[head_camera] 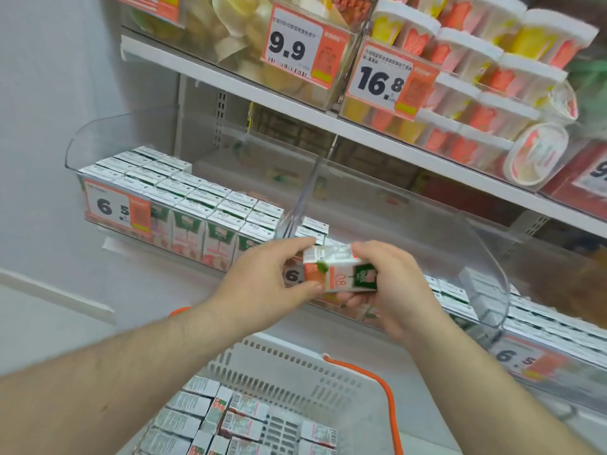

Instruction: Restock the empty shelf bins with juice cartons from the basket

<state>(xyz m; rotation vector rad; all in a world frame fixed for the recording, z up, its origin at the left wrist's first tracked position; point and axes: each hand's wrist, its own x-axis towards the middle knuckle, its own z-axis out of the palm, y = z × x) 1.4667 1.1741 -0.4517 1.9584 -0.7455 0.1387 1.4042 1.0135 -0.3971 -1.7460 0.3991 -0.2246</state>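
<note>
Head view: both the left hand [262, 284] and right hand [391, 287] curl round one juice carton [338, 274] lying sideways, above the basket [295, 366] (still well stocked). Entering tilted, it could snag the clear bin [476, 244] rim just behind and drop.

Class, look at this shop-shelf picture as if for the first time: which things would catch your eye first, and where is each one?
First, at the centre, the left hand and right hand hold one juice carton on its side, in front of the clear shelf bins. Next, the bold price tags reading 9.9 and 16.8 on the upper shelf. Below, the white basket with an orange handle holds more cartons.
</note>
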